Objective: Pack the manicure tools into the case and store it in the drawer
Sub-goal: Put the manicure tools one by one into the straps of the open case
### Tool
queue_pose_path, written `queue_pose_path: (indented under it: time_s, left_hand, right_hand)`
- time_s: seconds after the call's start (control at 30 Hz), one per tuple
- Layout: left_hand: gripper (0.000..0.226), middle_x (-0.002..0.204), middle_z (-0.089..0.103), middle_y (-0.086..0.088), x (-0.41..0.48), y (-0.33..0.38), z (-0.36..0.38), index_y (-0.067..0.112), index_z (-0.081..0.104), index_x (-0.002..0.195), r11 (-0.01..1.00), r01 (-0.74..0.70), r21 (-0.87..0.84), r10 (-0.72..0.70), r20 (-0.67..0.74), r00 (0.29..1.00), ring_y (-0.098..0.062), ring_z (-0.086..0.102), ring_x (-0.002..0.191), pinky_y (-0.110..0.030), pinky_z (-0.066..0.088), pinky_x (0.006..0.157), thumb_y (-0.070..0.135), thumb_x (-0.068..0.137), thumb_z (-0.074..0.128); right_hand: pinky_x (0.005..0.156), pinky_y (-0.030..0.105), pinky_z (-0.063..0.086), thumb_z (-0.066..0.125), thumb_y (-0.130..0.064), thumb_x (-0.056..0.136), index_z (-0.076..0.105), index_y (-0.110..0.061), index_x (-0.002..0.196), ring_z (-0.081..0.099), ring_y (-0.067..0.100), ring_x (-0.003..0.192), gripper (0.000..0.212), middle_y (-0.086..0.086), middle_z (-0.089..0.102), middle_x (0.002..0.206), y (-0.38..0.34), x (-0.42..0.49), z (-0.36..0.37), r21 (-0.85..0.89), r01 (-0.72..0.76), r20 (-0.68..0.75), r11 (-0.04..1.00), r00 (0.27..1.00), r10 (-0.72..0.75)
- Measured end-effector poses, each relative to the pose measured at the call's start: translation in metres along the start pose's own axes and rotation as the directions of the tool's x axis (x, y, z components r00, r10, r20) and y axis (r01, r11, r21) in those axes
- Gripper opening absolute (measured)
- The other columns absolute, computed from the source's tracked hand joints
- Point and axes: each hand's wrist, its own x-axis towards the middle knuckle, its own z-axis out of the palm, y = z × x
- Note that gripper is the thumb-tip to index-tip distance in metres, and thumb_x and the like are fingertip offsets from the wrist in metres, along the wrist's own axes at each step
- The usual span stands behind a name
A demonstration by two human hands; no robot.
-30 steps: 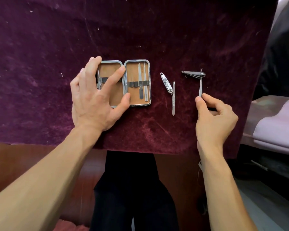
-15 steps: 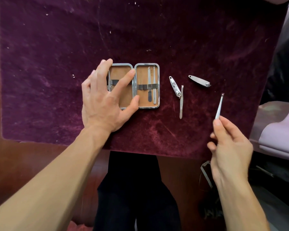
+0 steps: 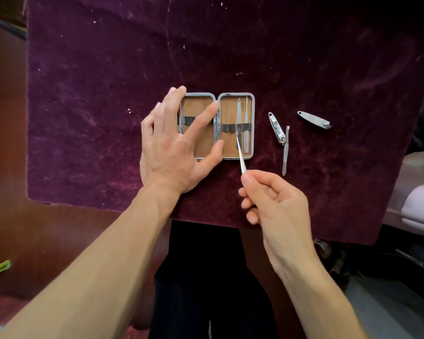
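The left hand (image 3: 171,145) rests flat, fingers spread, on the open case (image 3: 227,108) — the right hand (image 3: 277,204) pinches a slim tool (image 3: 240,157), tip inside.

Case (image 3: 235,94): lay open on the cloth (image 3: 108,118), mid-table.
Left half: left hand (image 3: 168,148) rested on it.
Right half: two tools (image 3: 246,128) sat under the strap (image 3: 227,128).
Slim tool (image 3: 240,155): pinched by right hand (image 3: 277,204) in front of the case, tip over the right half.
Small clipper (image 3: 276,127): right of the case, file (image 3: 285,152) just beside it.
Large clipper (image 3: 313,119): farther right.
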Motion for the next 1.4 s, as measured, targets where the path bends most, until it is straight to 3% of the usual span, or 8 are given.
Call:
queue_pose_path:
  time_s: [0.4,0.73,0.9,1.07,1.4]
  left_hand:
    - [0.06,0.16,0.039,-0.017,0.0,-0.002,0.003,0.04,0.046,0.151,1.0,-0.006,0.004,0.006,-0.021,1.0,-0.032,0.036,0.149,-0.05,0.035,0.115,0.062,0.095,0.052]
    - [0.061,0.16,0.039,-0.015,-0.001,-0.002,0.005,0.042,0.044,0.151,1.0,-0.005,0.011,0.005,-0.026,1.0,-0.031,0.034,0.151,-0.049,0.033,0.116,0.063,0.095,0.053]
    - [0.06,0.16,0.04,-0.017,-0.001,-0.002,0.005,0.04,0.045,0.151,1.0,-0.009,-0.001,0.009,-0.046,0.999,-0.032,0.035,0.148,-0.05,0.036,0.115,0.061,0.095,0.054]
    - [0.06,0.16,0.039,-0.017,-0.001,-0.001,0.004,0.04,0.045,0.151,1.0,-0.004,0.005,0.004,-0.038,0.999,-0.031,0.035,0.148,-0.05,0.035,0.115,0.062,0.095,0.052]
    - [0.06,0.159,0.04,-0.017,0.0,-0.001,0.003,0.039,0.048,0.151,1.0,-0.005,0.017,0.005,-0.03,1.0,-0.033,0.038,0.15,-0.049,0.036,0.114,0.062,0.095,0.052]
  right_hand:
    - [0.046,0.016,0.048,0.082,-0.02,0.095,0.081,-0.02,0.094,0.066,0.004,0.057,0.001,0.004,0.079,0.075,0.008,0.005,0.02,-0.018,-0.011,-0.071,1.0,0.997,0.01]
    - [0.045,0.016,0.045,0.084,-0.031,0.092,0.075,-0.018,0.091,0.071,0.006,0.055,0.015,0.001,0.083,0.078,-0.003,0.02,0.03,-0.107,0.025,-0.133,0.994,0.99,-0.039]
    - [0.063,0.023,0.049,0.085,-0.033,0.09,0.069,-0.016,0.087,0.075,0.01,0.055,0.024,-0.002,0.083,0.076,-0.009,0.027,0.038,-0.132,0.035,-0.143,0.991,0.988,-0.054]
    - [0.067,0.028,0.051,0.086,-0.037,0.09,0.063,-0.015,0.082,0.075,0.01,0.054,0.032,-0.002,0.082,0.072,-0.01,0.028,0.041,-0.142,0.049,-0.16,0.989,0.984,-0.072]
    - [0.047,0.018,0.053,0.082,-0.042,0.093,0.062,-0.02,0.081,0.074,0.012,0.051,0.032,-0.003,0.082,0.073,-0.001,0.027,0.039,-0.19,0.117,-0.169,0.975,0.974,-0.15]
